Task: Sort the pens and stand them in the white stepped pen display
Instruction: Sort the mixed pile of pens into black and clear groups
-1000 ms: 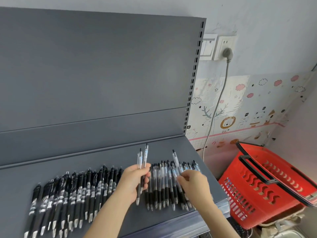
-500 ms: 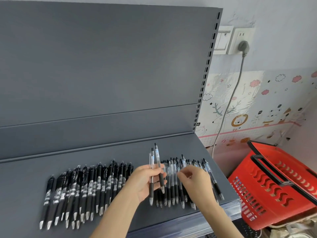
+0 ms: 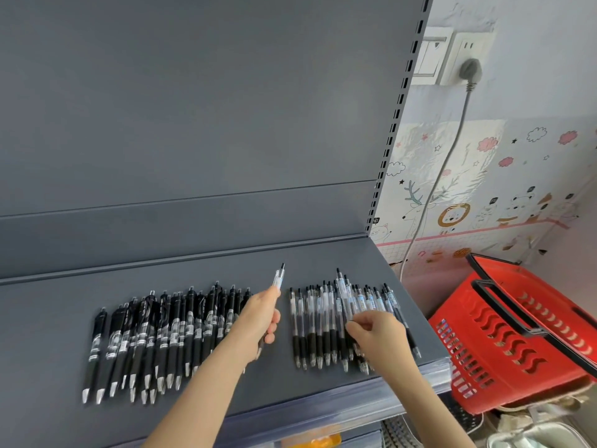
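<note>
Fingers of the left hand (image 3: 260,320) curl round a clear pen (image 3: 279,279), clicker end jutting above them, while the right hand (image 3: 379,331) pinches into the clear-pen row (image 3: 318,321) lying on the grey shelf (image 3: 323,253) beside black pens (image 3: 155,334).

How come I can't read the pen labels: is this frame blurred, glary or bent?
Head view: motion blur smears the black pens and the clear pens at the right hand, so labels are unreadable; the pen in the left hand is slightly sharper. Head view: soft, even light, no glare on the shelf. Head view: the wide lens bows the slotted upright.
</note>
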The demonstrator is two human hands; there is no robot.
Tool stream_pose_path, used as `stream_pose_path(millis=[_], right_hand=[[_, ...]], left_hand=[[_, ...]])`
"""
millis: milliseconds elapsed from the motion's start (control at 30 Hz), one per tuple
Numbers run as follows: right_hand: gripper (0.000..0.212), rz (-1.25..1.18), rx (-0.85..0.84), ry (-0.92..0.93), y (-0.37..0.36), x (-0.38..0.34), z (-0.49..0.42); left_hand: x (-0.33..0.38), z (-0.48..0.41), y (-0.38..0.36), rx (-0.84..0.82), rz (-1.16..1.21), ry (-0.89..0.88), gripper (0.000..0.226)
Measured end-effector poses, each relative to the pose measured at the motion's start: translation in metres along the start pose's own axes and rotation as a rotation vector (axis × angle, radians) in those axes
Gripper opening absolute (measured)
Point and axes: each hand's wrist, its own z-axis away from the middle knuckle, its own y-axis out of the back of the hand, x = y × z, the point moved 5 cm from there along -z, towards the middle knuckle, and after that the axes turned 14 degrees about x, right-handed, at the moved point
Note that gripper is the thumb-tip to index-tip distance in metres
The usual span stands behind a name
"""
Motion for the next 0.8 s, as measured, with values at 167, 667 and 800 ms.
stream_pose_path(millis=[167, 667, 800], right_hand=[[0.033, 0.187, 0.006, 0.069, -0.004, 0.007, 0.000], [0.014, 0.390, -0.013, 0.110, -0.012, 0.001, 0.003], [0.019, 0.343, 0.017, 0.117, -0.003, -0.002, 0.006]], left_hand=[[-0.006, -0.003, -0.010, -0.004, -0.222, -0.121, 0.018], [-0.006, 0.006, -0.032, 0.049, -0.649, -0.466, 0.039], [0.001, 0.015, -0.027, 0.021, -0.619, -0.484, 0.017]])
